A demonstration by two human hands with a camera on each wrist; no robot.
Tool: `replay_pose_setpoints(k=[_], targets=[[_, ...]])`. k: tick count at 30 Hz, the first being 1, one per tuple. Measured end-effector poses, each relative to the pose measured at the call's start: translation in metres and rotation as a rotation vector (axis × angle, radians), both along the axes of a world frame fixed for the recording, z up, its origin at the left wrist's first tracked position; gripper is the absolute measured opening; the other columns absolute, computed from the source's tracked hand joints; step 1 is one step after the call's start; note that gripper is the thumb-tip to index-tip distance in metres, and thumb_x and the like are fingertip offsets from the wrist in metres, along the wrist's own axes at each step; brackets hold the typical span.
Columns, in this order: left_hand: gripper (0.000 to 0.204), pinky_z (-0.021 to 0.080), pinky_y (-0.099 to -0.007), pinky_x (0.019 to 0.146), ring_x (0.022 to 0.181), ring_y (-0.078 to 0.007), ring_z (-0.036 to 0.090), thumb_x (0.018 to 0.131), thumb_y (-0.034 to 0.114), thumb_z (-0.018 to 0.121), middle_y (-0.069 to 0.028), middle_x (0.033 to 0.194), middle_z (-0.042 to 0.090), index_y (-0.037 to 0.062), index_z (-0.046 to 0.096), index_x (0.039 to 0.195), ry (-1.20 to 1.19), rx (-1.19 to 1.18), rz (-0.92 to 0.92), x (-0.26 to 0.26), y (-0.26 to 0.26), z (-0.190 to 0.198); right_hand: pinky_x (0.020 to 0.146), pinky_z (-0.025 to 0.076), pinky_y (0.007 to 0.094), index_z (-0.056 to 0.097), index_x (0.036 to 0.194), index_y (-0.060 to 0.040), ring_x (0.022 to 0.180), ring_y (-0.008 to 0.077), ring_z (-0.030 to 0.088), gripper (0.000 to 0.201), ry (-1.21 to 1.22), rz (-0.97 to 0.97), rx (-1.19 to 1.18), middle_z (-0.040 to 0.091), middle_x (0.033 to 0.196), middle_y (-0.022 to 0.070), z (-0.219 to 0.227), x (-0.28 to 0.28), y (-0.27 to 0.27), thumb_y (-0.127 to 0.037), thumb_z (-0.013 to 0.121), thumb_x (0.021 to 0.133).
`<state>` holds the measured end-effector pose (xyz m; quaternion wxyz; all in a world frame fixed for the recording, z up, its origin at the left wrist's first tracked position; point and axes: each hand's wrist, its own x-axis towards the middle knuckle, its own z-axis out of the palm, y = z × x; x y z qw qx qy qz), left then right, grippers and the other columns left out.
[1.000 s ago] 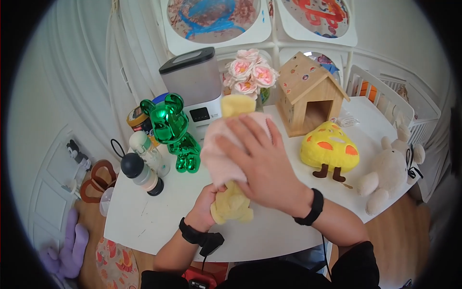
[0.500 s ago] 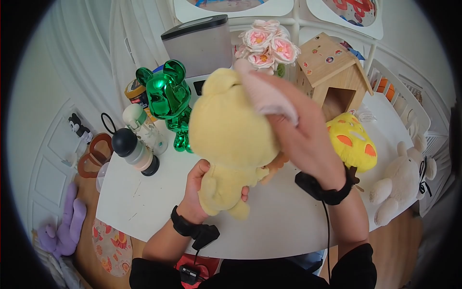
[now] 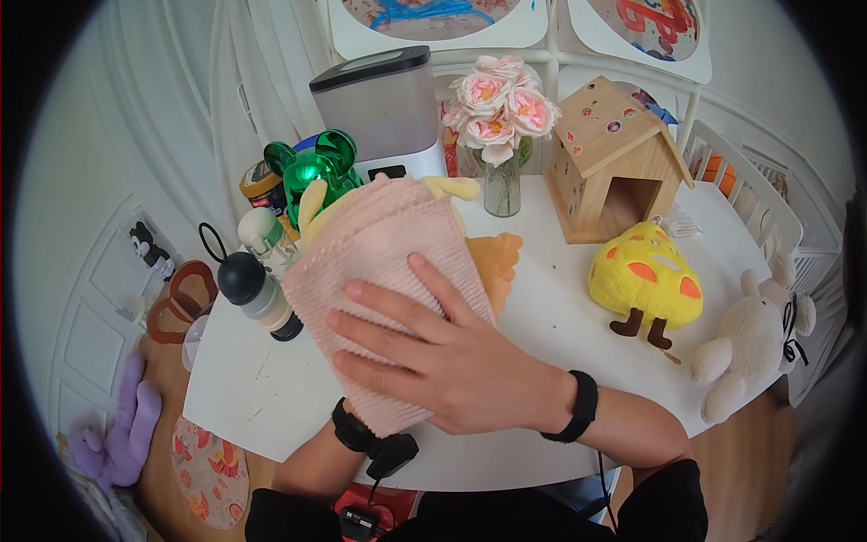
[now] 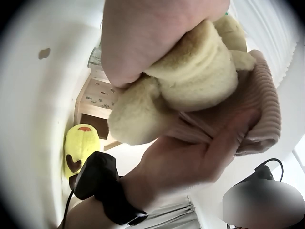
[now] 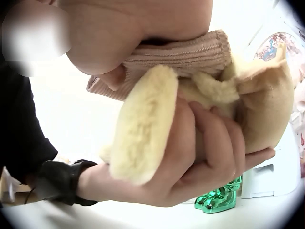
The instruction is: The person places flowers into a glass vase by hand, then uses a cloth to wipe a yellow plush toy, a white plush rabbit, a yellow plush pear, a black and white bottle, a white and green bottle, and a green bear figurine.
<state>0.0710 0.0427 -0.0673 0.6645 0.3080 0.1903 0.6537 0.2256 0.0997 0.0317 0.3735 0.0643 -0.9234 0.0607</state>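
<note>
While the left hand (image 5: 190, 160) grips the yellow plush (image 4: 198, 78) below its head, the right hand (image 3: 452, 361) pinches pink cloth (image 3: 388, 239) over it.

One cloth (image 3: 388, 230) is under the right hand (image 3: 442, 361); beyond it, one wooden house (image 3: 619, 149), one vase (image 3: 502, 191); left, two bottles (image 3: 244, 282).

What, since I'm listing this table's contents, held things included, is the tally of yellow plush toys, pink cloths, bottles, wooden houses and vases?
Yellow plush: 2 (held toy, legged toy)
Pink cloth: 1
Bottles: 2 (black-topped bottle, pale-topped bottle)
Wooden house: 1
Vase: 1
Total: 7
</note>
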Motion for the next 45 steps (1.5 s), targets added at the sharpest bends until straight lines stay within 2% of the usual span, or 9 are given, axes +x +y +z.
replay_pose_setpoints(k=[10, 16, 21, 23, 28, 30, 34, 40, 45], targets=[[0.063, 0.051, -0.0540, 0.094, 0.107, -0.0381, 0.061, 0.101, 0.053, 0.042, -0.0171, 0.133, 0.059, 0.0053, 0.050, 0.141, 0.547, -0.065, 0.235, 0.004, 0.001, -0.003, 0.106, 0.040, 0.0567, 0.065, 0.115, 0.0002, 0.131, 0.0375, 0.052, 0.038, -0.329, -0.325, 0.072, 0.059, 0.131, 0.0219, 0.009, 0.038, -0.064, -0.019, 0.061, 0.083], [0.059, 0.053, -0.0446, 0.092, 0.108, -0.0312, 0.057, 0.100, 0.053, 0.049, -0.0126, 0.128, 0.057, 0.0087, 0.051, 0.139, -0.629, -0.277, -0.343, -0.005, 0.012, -0.013, 0.076, 0.053, 0.0461, 0.063, 0.092, -0.0024, 0.088, 0.0353, 0.068, 0.011, -0.962, -0.136, -0.364, 0.067, 0.090, 0.0155, 0.059, 0.077, -0.044, -0.008, 0.060, 0.083], [0.059, 0.054, -0.0426, 0.086, 0.106, -0.0304, 0.057, 0.098, 0.053, 0.051, -0.0116, 0.124, 0.059, 0.0102, 0.051, 0.139, -0.510, -0.162, -0.336, -0.003, 0.010, -0.014, 0.080, 0.054, 0.0393, 0.061, 0.120, -0.0003, 0.090, 0.0359, 0.069, 0.040, -0.321, -0.560, -0.471, 0.070, 0.097, 0.0135, 0.088, 0.103, 0.004, 0.006, 0.058, 0.080], [0.060, 0.055, -0.0425, 0.082, 0.103, -0.0306, 0.058, 0.098, 0.054, 0.051, -0.0120, 0.123, 0.059, 0.0100, 0.051, 0.139, -0.527, -0.210, -0.303, 0.004, 0.007, -0.007, 0.091, 0.051, 0.0351, 0.058, 0.134, -0.0026, 0.105, 0.0362, 0.067, 0.056, 0.447, -0.489, -0.497, 0.068, 0.116, 0.0162, 0.078, 0.098, 0.023, 0.010, 0.055, 0.079], [0.057, 0.058, -0.0448, 0.073, 0.098, -0.0318, 0.063, 0.099, 0.049, 0.052, -0.0143, 0.122, 0.061, 0.0082, 0.051, 0.139, -0.463, -0.179, -0.424, -0.004, 0.009, -0.013, 0.114, 0.036, 0.0470, 0.054, 0.138, -0.0050, 0.139, 0.0412, 0.042, 0.072, 0.162, -0.344, -0.087, 0.045, 0.149, 0.0224, 0.063, 0.064, 0.035, 0.000, 0.071, 0.069], [0.050, 0.060, -0.0483, 0.072, 0.103, -0.0341, 0.066, 0.103, 0.039, 0.050, -0.0167, 0.128, 0.061, 0.0065, 0.049, 0.141, 0.505, -0.006, -0.090, -0.010, 0.002, -0.022, 0.116, 0.034, 0.0461, 0.053, 0.141, -0.0075, 0.140, 0.0399, 0.041, 0.073, 0.080, -0.334, -0.055, 0.045, 0.150, 0.0214, 0.049, 0.046, 0.020, 0.000, 0.069, 0.070], [0.047, 0.060, -0.0502, 0.083, 0.117, -0.0353, 0.063, 0.105, 0.032, 0.048, -0.0193, 0.132, 0.060, 0.0053, 0.047, 0.143, 1.091, 0.180, 0.127, -0.003, -0.003, -0.019, 0.118, 0.032, 0.0464, 0.052, 0.144, -0.0101, 0.140, 0.0406, 0.042, 0.074, 0.042, -0.457, -0.064, 0.046, 0.151, 0.0212, 0.045, 0.039, 0.014, 0.000, 0.065, 0.072], [0.050, 0.057, -0.0518, 0.091, 0.122, -0.0368, 0.060, 0.105, 0.033, 0.046, -0.0204, 0.136, 0.058, 0.0052, 0.045, 0.146, 0.036, -0.085, -0.171, 0.005, 0.002, 0.004, 0.114, 0.035, 0.0459, 0.047, 0.146, -0.0069, 0.133, 0.0451, 0.046, 0.075, 0.126, -0.114, -0.707, 0.046, 0.147, 0.0260, 0.042, 0.051, 0.053, -0.003, 0.068, 0.074], [0.054, 0.048, -0.0531, 0.107, 0.130, -0.0379, 0.055, 0.104, 0.034, 0.045, -0.0206, 0.144, 0.053, 0.0049, 0.041, 0.150, -0.217, 0.048, -0.277, 0.007, 0.000, 0.009, 0.118, 0.028, 0.0490, 0.049, 0.150, -0.0122, 0.141, 0.0405, 0.040, 0.073, 0.107, -0.303, -0.199, 0.041, 0.156, 0.0198, 0.048, 0.042, 0.028, -0.009, 0.067, 0.079]])
